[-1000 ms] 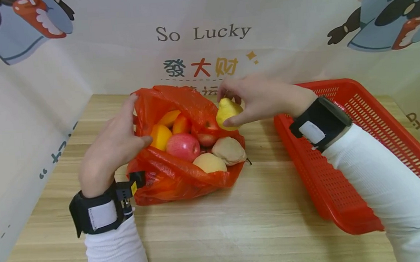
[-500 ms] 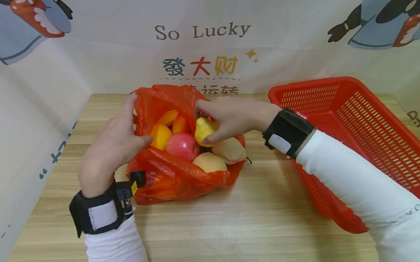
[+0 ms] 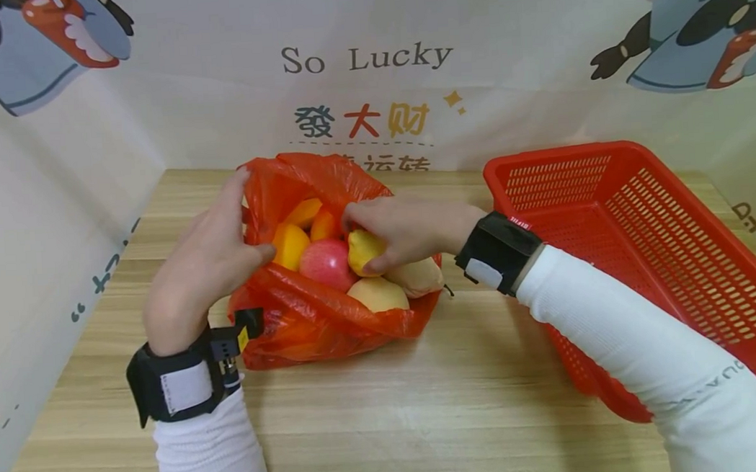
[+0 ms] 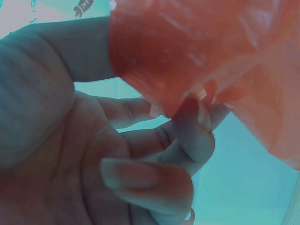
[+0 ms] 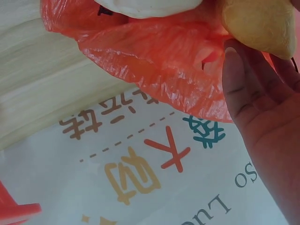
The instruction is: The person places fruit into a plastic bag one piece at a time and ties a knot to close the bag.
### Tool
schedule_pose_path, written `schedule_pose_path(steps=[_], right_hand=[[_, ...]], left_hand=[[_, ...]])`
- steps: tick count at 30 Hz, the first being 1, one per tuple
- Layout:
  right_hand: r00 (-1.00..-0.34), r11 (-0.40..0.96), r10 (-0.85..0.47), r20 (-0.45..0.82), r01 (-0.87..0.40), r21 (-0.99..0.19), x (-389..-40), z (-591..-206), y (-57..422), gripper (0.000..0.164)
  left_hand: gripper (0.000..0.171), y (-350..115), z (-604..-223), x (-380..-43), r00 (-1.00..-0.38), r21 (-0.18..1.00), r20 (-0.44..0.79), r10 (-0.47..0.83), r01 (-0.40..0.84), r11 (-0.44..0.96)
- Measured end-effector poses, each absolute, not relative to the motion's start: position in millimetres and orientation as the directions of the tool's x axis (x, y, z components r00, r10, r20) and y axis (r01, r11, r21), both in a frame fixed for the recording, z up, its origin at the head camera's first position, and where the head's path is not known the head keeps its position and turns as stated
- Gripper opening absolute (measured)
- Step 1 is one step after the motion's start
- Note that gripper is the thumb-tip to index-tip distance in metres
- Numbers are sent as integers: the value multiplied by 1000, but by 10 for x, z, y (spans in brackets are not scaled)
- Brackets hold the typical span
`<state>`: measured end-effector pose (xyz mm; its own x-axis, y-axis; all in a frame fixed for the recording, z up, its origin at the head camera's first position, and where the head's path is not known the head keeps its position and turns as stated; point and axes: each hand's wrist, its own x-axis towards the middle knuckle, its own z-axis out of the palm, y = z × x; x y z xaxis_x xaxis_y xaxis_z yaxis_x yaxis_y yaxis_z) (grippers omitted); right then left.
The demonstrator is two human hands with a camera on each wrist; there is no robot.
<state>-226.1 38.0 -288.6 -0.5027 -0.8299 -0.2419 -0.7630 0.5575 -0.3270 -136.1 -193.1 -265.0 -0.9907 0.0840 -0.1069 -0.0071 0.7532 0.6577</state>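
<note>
My left hand (image 3: 201, 268) holds the left edge of a red plastic bag (image 3: 312, 334); in the left wrist view, curled fingers and thumb have the thin film (image 4: 183, 51) between them. My right hand (image 3: 410, 227) pinches a yellow pear (image 3: 364, 250) low inside the bag's mouth. From the right wrist view, the pear (image 5: 260, 28) sits at my fingertips, its far side out of sight. Around it in the bag lie a pinkish-red apple (image 3: 325, 264), a pale yellow round fruit (image 3: 378, 295), a beige fruit (image 3: 416, 277) and several yellow-orange fruits (image 3: 290, 245).
To the right stands a red perforated plastic basket (image 3: 650, 223), partly covered by my right forearm. Both rest on a wooden tabletop (image 3: 389, 423). A white printed sheet (image 3: 365, 20) rises behind and along the sides.
My right hand has carried the pear left and down, from the bag's right edge in among the other fruit. My left hand keeps its place on the bag.
</note>
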Motion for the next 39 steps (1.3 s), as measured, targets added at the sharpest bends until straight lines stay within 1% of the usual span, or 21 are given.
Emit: schedule_pose_path(steps=[4,12,25,30,34,39], right_hand=[[-508,565,-825,-247,-755,-332,-2263,-2916,384,52],[-522,592,-806,-278,-702,-397,-2249,-3014,406,55],[-538,602,-799,-270,-718,-349,-2252,-3098,406,54],[-525,583,-812,-253,-732,-353,-2260,-3095,420,55],[-529,581,-814,-241,-729,-362,-2272,-3087,449,58],[-523,579,-816,-248,-735,-354,-2275,-3074,464,67]], left_hand=[[93,-1925,-2655,-1369,-990,660,-109,88,-6,751],[92,-1910,-2659,-1374,-989,659,-113,91,-6,752],[93,-1888,-2662,-1380,-989,650,-118,95,-5,760],[93,-1888,-2664,-1379,-988,654,-124,96,-8,757],[93,-1886,-2664,-1381,-988,652,-123,98,-6,758],[92,-1888,-2664,-1379,-987,658,-120,104,-1,753]])
